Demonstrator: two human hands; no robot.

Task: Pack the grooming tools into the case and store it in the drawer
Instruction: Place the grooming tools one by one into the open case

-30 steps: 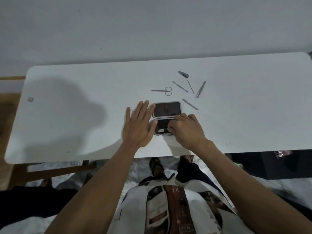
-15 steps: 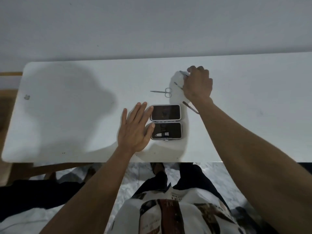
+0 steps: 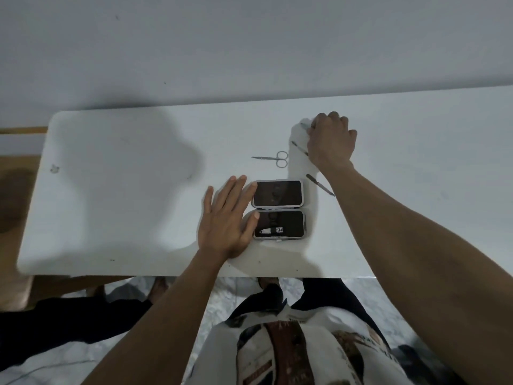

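Little shift: right hand (image 3: 330, 141) remains at far tools. Left hand (image 3: 226, 218), fingers spread flat, steadies open grey hinged case (image 3: 278, 209) on white bench (image 3: 125, 190). Right fingers curl over slim metal tool (image 3: 304, 125); grasp indeterminate. Steel scissors (image 3: 273, 158) unpacked.

No lettering can be read with confidence anywhere in this view. A small white label (image 3: 279, 230) with dark marks sits inside the near half of the open grey hard-shell grooming case with black lining (image 3: 304, 195), but the marks are too small and blurred to make out. The person's white printed T-shirt (image 3: 291, 354) carries a dark red and brown graphic with rows of print, likewise too blurred to read.
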